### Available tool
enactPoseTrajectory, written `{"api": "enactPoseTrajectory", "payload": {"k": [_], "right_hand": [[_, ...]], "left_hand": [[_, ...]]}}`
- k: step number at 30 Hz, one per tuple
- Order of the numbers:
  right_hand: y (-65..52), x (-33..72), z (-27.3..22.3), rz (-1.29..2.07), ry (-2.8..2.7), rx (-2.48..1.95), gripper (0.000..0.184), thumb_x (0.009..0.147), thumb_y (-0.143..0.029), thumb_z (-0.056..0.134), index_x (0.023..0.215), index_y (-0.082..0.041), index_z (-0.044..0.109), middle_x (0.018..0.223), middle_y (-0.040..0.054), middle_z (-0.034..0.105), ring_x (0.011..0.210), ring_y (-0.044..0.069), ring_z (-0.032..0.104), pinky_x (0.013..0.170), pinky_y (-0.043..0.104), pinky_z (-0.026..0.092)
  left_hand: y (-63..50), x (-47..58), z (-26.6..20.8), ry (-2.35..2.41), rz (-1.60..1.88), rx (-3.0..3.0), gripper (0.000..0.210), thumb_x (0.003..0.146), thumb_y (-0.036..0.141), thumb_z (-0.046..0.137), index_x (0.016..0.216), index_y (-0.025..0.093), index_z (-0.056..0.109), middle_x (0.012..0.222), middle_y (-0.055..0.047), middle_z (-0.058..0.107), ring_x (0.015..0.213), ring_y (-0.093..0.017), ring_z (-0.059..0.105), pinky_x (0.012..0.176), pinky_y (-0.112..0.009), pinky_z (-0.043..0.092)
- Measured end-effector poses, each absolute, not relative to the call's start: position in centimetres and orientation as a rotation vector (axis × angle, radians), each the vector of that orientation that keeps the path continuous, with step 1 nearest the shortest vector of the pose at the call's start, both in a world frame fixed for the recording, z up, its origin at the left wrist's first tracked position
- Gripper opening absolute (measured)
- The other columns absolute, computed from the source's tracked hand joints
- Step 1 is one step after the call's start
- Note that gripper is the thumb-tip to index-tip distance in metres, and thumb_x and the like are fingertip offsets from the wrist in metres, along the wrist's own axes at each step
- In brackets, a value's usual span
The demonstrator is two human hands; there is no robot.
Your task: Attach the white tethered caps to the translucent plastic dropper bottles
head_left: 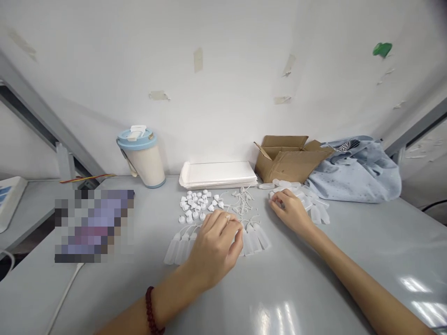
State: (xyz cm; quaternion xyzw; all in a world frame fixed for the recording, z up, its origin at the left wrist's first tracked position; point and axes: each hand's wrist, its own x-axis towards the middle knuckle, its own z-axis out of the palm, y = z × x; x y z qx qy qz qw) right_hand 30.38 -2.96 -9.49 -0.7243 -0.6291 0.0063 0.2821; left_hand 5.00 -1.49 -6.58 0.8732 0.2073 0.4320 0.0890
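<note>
My left hand (218, 246) is closed, fingers curled downward over the middle of a row of translucent flat plastic tubes (253, 238) with thin bent ends. Its fingertips are partly hidden, and I cannot make out what is in them. Just beyond it lie small white caps (195, 201) and several thin, curled whitish strings or tubes (243, 201). At the right, my right hand (291, 211) has its fingers bent together at the edge of a pile of similar translucent tubes (319, 211). What its fingertips pinch is too small to name.
Behind the caps lies a stack of white sheets or sleeves (220, 174). An open cardboard box (291, 163) and a light blue cloth bag (356, 174) stand at the back right. Left are a blue-lidded cup (145, 160), a blurred-out phone-like device (96, 225) and a white cable (64, 298).
</note>
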Motion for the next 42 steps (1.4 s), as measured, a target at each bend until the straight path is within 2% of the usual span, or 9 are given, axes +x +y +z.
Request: {"api": "enactPoseTrajectory", "payload": {"k": [5, 7, 9, 14, 17, 20, 23, 31, 42], "right_hand": [[-3.1, 30.1, -9.0, 0.091, -1.614, -1.963, 0.008, 0.072, -0.025, 0.053, 0.067, -0.020, 0.050, 0.068, 0.0038, 0.055, 0.062, 0.019, 0.051, 0.058, 0.029, 0.038], [-3.1, 30.0, -9.0, 0.126, -1.560, -1.968, 0.009, 0.069, -0.025, 0.055, 0.075, -0.018, 0.054, 0.076, 0.0066, 0.059, 0.064, 0.019, 0.053, 0.060, 0.030, 0.041], [-3.1, 30.0, -8.9, 0.177, -1.499, -1.970, 0.020, 0.069, -0.025, 0.056, 0.086, -0.015, 0.057, 0.089, 0.0109, 0.062, 0.065, 0.019, 0.055, 0.062, 0.032, 0.043], [-3.9, 28.9, -7.7, 0.362, -1.380, -1.920, 0.026, 0.077, -0.033, 0.053, 0.094, -0.015, 0.061, 0.088, 0.0100, 0.068, 0.073, 0.021, 0.062, 0.064, 0.033, 0.048], [-5.0, 27.1, -6.0, 0.606, -1.318, -1.713, 0.029, 0.079, -0.040, 0.057, 0.097, -0.018, 0.062, 0.098, 0.0080, 0.068, 0.086, 0.021, 0.064, 0.073, 0.031, 0.050], [-6.1, 25.1, -4.5, 0.961, -1.259, -1.475, 0.028, 0.078, -0.041, 0.065, 0.096, -0.019, 0.063, 0.084, 0.0041, 0.069, 0.079, 0.018, 0.063, 0.073, 0.030, 0.049], [-6.8, 24.0, -4.2, 1.103, -1.263, -1.376, 0.024, 0.078, -0.038, 0.067, 0.093, -0.020, 0.063, 0.078, 0.0012, 0.066, 0.073, 0.015, 0.060, 0.069, 0.028, 0.046], [-6.7, 24.0, -4.9, 1.255, -1.256, -1.203, 0.020, 0.079, -0.032, 0.069, 0.094, -0.020, 0.064, 0.084, 0.0015, 0.065, 0.078, 0.015, 0.058, 0.070, 0.027, 0.043], [-7.1, 23.6, -4.4, 1.396, -1.193, -1.145, 0.021, 0.079, -0.033, 0.069, 0.094, -0.020, 0.062, 0.083, 0.0014, 0.066, 0.078, 0.015, 0.062, 0.067, 0.027, 0.043]], "left_hand": [[-1.4, 4.9, -6.7, 0.628, 1.287, 2.644, 0.015, 0.082, 0.001, 0.050, 0.076, 0.014, 0.055, 0.077, -0.006, 0.060, 0.075, -0.019, 0.052, 0.065, -0.034, 0.044], [-1.4, 5.0, -6.9, 0.628, 1.273, 2.652, 0.014, 0.082, 0.002, 0.050, 0.076, 0.014, 0.054, 0.078, -0.006, 0.060, 0.076, -0.019, 0.052, 0.065, -0.034, 0.044], [-1.4, 5.0, -7.1, 0.629, 1.257, 2.650, 0.014, 0.083, 0.002, 0.050, 0.077, 0.014, 0.055, 0.079, -0.006, 0.060, 0.076, -0.019, 0.052, 0.066, -0.034, 0.044], [-1.4, 5.0, -6.7, 0.645, 1.227, 2.515, 0.015, 0.084, 0.002, 0.049, 0.079, 0.015, 0.057, 0.079, -0.005, 0.061, 0.077, -0.018, 0.053, 0.069, -0.033, 0.045], [-1.3, 4.8, -6.3, 0.697, 1.221, 2.347, 0.015, 0.084, 0.004, 0.051, 0.082, 0.016, 0.058, 0.079, -0.003, 0.063, 0.075, -0.016, 0.055, 0.069, -0.029, 0.045], [-1.2, 4.7, -6.0, 0.767, 1.194, 2.211, 0.012, 0.083, 0.007, 0.054, 0.083, 0.018, 0.060, 0.081, -0.002, 0.065, 0.077, -0.015, 0.058, 0.070, -0.027, 0.046], [-1.3, 4.7, -6.0, 0.833, 1.117, 2.071, 0.009, 0.083, 0.012, 0.056, 0.084, 0.020, 0.061, 0.083, 0.000, 0.066, 0.074, -0.014, 0.059, 0.069, -0.027, 0.047], [-1.8, 4.6, -5.8, 0.855, 0.956, 1.981, 0.013, 0.089, 0.024, 0.052, 0.088, 0.022, 0.065, 0.088, -0.001, 0.067, 0.080, -0.016, 0.062, 0.071, -0.028, 0.049], [-1.9, 4.6, -5.6, 0.855, 1.006, 1.936, 0.009, 0.086, 0.022, 0.055, 0.085, 0.024, 0.063, 0.081, 0.002, 0.067, 0.073, -0.015, 0.059, 0.062, -0.026, 0.049]]}}
